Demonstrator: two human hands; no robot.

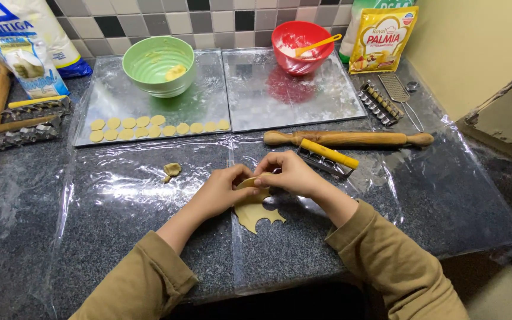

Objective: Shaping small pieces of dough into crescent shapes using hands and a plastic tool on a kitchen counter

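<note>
Above the scalloped dough sheet point(260, 214), both hands' fingers point(245, 175) pinched on a soft dough round point(246, 183).

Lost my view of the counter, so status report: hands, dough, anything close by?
Left hand and right hand pinch a dough piece. Cut dough sheet below. Roller cutter beside right hand.

pale yellow dough sheet point(259, 214), green bowl point(159, 65), red bowl point(301, 47), speckled dark grey counter point(114, 219), olive-brown sleeves point(386, 255).
</note>
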